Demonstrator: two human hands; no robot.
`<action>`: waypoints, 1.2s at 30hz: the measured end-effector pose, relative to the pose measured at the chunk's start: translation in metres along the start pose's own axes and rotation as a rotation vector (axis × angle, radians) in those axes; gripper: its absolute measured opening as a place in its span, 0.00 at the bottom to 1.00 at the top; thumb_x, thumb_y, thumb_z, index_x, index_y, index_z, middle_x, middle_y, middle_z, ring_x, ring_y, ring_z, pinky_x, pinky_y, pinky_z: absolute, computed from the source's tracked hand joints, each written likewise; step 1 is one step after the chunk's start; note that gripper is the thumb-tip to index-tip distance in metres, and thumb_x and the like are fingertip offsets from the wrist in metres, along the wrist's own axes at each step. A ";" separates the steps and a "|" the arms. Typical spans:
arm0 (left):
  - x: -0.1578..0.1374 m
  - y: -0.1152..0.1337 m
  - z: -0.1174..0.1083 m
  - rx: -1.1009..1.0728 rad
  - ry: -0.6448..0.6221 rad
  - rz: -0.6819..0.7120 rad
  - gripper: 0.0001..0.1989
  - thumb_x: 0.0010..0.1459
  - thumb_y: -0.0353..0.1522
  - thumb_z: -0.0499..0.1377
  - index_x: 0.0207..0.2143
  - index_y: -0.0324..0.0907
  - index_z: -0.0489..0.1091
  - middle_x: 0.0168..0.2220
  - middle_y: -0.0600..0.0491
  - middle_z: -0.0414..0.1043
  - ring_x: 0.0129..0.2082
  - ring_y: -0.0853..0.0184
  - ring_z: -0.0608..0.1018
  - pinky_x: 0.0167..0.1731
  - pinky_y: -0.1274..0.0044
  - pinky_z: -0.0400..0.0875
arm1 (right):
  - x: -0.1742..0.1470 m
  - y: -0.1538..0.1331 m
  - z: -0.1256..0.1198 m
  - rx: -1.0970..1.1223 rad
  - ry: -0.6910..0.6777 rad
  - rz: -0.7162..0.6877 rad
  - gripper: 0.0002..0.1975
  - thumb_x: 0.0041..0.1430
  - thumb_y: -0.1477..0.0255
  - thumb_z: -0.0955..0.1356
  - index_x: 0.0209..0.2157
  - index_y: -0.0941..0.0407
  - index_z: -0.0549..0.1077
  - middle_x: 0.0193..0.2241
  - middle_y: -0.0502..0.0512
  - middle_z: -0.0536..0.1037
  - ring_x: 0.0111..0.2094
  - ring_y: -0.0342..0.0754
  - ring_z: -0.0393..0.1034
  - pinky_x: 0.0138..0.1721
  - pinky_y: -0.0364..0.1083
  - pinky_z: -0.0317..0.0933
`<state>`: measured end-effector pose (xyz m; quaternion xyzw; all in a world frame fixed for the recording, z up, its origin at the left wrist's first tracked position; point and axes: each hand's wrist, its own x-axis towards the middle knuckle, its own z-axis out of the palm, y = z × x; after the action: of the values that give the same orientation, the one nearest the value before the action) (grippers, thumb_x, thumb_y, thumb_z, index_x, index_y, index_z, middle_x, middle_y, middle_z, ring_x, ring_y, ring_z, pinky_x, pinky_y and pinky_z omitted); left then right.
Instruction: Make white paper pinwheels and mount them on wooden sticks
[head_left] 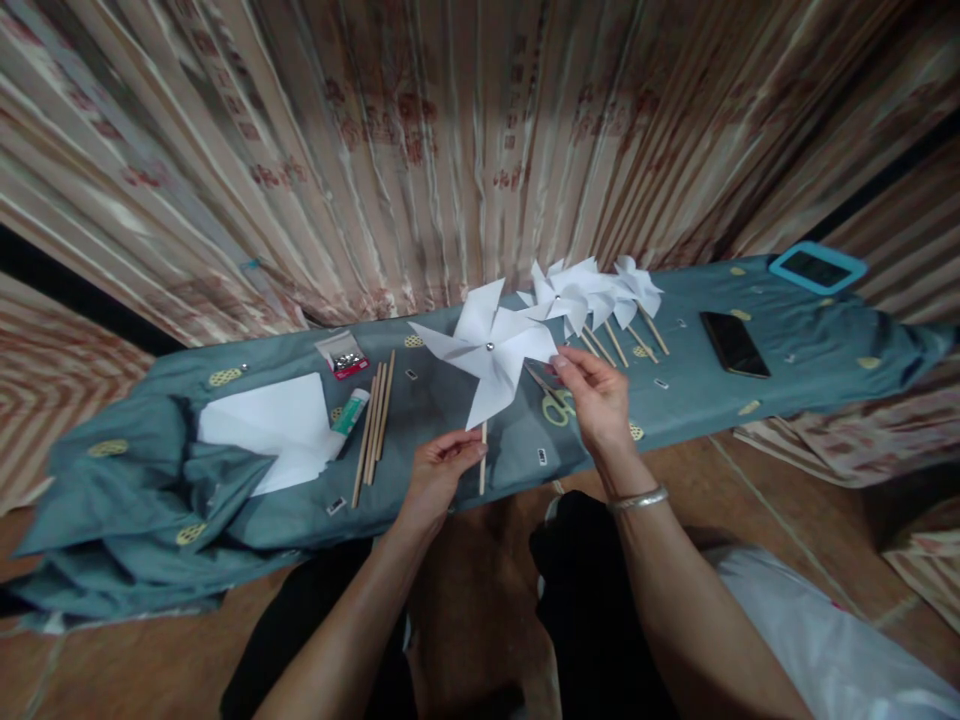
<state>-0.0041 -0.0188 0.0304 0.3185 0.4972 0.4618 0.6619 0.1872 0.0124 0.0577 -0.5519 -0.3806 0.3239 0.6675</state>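
Note:
A white paper pinwheel (472,350) with a shiny pin at its centre is held up over the cloth-covered table. My left hand (444,470) pinches its wooden stick just below the paper blades. The fingers of my right hand (596,395) close on the tip of its right-hand blade. Partly behind that hand lie scissors (556,410) with pale green handles. Several other white pinwheels (574,290) on sticks rest together at the back, right of the held one.
Left on the blue-green cloth (450,400) are white paper sheets (270,420), a glue stick (350,412), several wooden sticks (375,425) and a small box of pins (345,362). A black phone (735,343) and blue-framed device (817,267) lie right. A pleated curtain (450,150) hangs behind.

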 end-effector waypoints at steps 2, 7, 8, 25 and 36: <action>0.001 0.000 -0.001 0.009 0.002 0.007 0.15 0.28 0.34 0.73 0.23 0.42 0.79 0.24 0.54 0.77 0.26 0.70 0.75 0.34 0.76 0.70 | -0.001 0.001 0.002 0.006 -0.008 0.009 0.16 0.43 0.59 0.75 0.31 0.54 0.78 0.27 0.52 0.81 0.30 0.47 0.75 0.39 0.49 0.69; 0.002 0.000 -0.002 0.022 0.013 0.020 0.15 0.28 0.36 0.73 0.24 0.42 0.78 0.24 0.54 0.77 0.27 0.69 0.75 0.36 0.75 0.70 | -0.006 0.002 0.005 -0.015 -0.050 0.041 0.16 0.44 0.57 0.74 0.29 0.55 0.77 0.25 0.52 0.80 0.29 0.46 0.75 0.38 0.49 0.69; 0.003 0.000 -0.002 0.023 0.019 0.019 0.16 0.28 0.36 0.73 0.24 0.42 0.78 0.24 0.54 0.77 0.27 0.69 0.75 0.36 0.75 0.70 | -0.007 0.001 0.006 -0.015 -0.055 0.047 0.16 0.44 0.57 0.74 0.29 0.55 0.77 0.25 0.52 0.80 0.29 0.46 0.75 0.38 0.48 0.69; 0.005 -0.002 -0.004 -0.012 0.052 0.054 0.14 0.30 0.35 0.72 0.25 0.43 0.79 0.25 0.54 0.78 0.28 0.69 0.75 0.39 0.74 0.70 | -0.029 -0.004 0.017 -0.093 -0.175 0.036 0.16 0.50 0.55 0.71 0.26 0.54 0.78 0.25 0.53 0.81 0.28 0.47 0.74 0.35 0.47 0.68; 0.006 -0.002 -0.005 -0.056 0.053 0.044 0.14 0.29 0.34 0.73 0.25 0.44 0.78 0.24 0.55 0.77 0.27 0.70 0.75 0.38 0.76 0.70 | -0.030 -0.005 0.017 -0.032 -0.152 0.082 0.15 0.46 0.56 0.73 0.26 0.54 0.77 0.20 0.51 0.79 0.26 0.46 0.73 0.34 0.46 0.67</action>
<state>-0.0083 -0.0141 0.0251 0.2981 0.4944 0.4983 0.6468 0.1580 -0.0060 0.0603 -0.5513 -0.4123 0.3861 0.6140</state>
